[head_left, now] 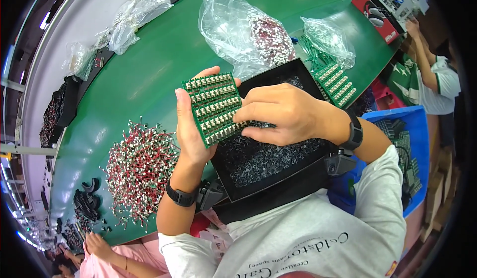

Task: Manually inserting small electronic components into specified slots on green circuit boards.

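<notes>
My left hand [191, 121] grips a green circuit board panel [213, 110] by its edges, tilted up above a black box. Rows of small white connectors cover the panel's face. At the panel's right edge, my right hand [280, 113] has its thumb and fingers pinched together, the tips touching or very close to the lower rows. Whatever sits between those fingertips is too small to make out. Beneath both hands, the black box [226, 171] holds a layer of many tiny dark and clear parts [278, 161].
Left of the box lies a heap of red and black wires with white plugs [139, 171]. Behind it are clear bags [231, 24] of wires and more connector panels [335, 84]. A blue bin [422, 154] of boards stands at right. Co-workers' arms [102, 248] show at both sides.
</notes>
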`<act>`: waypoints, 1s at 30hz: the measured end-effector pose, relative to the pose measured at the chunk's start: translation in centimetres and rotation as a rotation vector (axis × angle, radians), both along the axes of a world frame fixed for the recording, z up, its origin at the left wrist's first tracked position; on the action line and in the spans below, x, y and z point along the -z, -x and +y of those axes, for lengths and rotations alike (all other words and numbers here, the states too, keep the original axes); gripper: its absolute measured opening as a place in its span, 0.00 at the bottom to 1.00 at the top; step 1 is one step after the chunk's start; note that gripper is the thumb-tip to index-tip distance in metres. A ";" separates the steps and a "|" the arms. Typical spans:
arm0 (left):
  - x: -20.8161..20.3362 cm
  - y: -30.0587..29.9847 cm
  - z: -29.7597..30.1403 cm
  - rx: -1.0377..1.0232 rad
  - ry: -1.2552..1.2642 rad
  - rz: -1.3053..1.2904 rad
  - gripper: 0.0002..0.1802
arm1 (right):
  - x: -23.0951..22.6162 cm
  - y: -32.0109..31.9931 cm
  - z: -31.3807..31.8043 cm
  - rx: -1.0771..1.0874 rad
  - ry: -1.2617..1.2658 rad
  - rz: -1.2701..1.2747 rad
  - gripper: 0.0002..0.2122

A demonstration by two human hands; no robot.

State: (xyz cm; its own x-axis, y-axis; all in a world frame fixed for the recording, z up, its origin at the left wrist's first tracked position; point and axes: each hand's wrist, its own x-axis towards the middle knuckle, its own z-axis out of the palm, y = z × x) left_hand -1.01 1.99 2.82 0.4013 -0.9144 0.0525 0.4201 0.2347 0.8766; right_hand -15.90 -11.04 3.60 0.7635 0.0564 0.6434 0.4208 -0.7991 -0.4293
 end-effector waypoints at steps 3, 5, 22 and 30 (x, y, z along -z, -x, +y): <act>0.0 0.2 -0.1 -0.005 -0.003 -0.025 0.41 | 0.8 -0.5 0.3 -0.033 0.001 -0.036 0.11; 0.1 0.3 -0.2 -0.010 -0.012 -0.042 0.42 | 0.7 -0.5 0.3 -0.045 0.001 -0.041 0.10; 0.2 0.2 -0.1 -0.028 -0.033 -0.086 0.42 | 0.7 -1.3 0.8 -0.074 -0.037 -0.048 0.11; -0.1 0.2 0.2 0.001 -0.026 -0.062 0.41 | -0.3 -0.1 0.2 -0.071 -0.123 0.010 0.09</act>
State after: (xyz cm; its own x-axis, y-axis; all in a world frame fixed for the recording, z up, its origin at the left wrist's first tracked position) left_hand -1.23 2.23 2.96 0.3973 -0.9161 0.0539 0.3647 0.2115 0.9068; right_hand -15.79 -10.81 3.88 0.7665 0.0317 0.6414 0.4699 -0.7084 -0.5266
